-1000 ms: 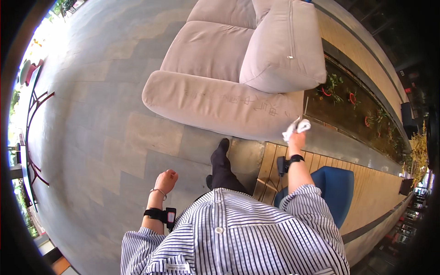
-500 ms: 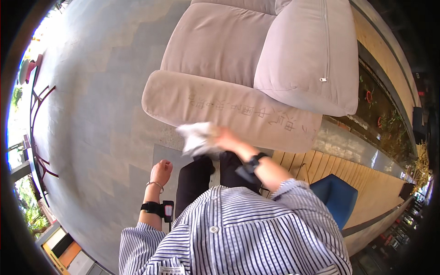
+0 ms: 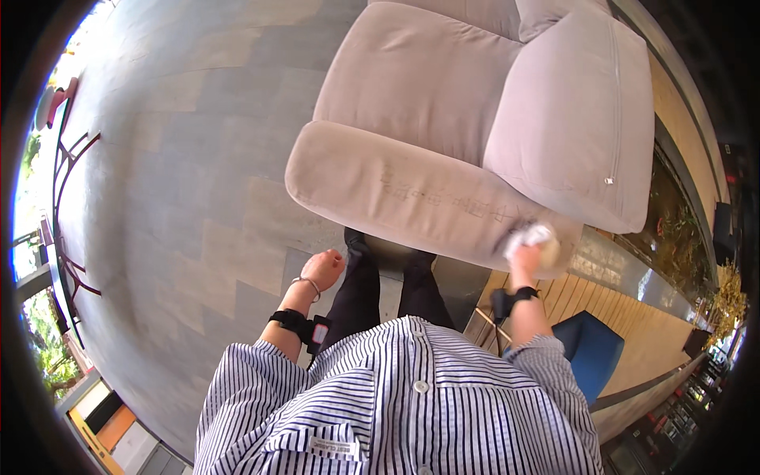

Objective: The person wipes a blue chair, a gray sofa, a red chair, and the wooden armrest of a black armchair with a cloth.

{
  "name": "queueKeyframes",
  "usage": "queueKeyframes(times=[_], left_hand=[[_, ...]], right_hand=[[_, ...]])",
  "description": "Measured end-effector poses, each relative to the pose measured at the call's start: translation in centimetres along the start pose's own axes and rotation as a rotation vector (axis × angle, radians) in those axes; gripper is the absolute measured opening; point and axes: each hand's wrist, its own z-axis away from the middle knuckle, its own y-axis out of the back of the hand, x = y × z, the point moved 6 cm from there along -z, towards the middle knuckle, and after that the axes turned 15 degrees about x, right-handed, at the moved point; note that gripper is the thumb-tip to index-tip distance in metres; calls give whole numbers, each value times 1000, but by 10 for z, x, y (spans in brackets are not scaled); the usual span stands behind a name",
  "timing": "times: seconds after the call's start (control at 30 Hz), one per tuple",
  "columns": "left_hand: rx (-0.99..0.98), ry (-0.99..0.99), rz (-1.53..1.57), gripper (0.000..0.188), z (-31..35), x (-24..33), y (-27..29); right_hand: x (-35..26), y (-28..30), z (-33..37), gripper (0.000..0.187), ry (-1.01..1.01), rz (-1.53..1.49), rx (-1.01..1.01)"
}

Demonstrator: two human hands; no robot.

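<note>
Leftward, the left hand hangs in a loose fist, nothing visible inside, near the pale sofa armrest with its dark markings. At the armrest's right end, the right hand closes around a bunched white cloth, slightly blurred; farther right stands a blue chair.

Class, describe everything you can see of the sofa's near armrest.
The armrest is a long, padded, pinkish-beige bolster, apparently fabric, with a rounded left end and soft creases. Dark handwritten marks run along it, some faint. It lies across the sofa's near side, beside the seat cushion. The right hand holds a blurred white cloth at its right end, apparently touching.
</note>
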Motion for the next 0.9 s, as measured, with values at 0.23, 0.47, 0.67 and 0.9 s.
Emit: queueKeyframes(times=[0.23, 0.47, 0.67, 0.9], left_hand=[[-60, -65, -62, 28, 3, -27, 34], [-52, -143, -20, 27, -15, -98, 61], [8, -199, 30, 25, -65, -73, 62], [107, -485, 54, 23, -102, 104, 87]], right_hand=[[-176, -244, 289, 20, 558, 289, -1026], [-241, -211, 350, 27, 613, 32, -1448], [-277, -100, 94, 28, 447, 74, -479], [-213, 92, -73, 26, 263, 4, 368]])
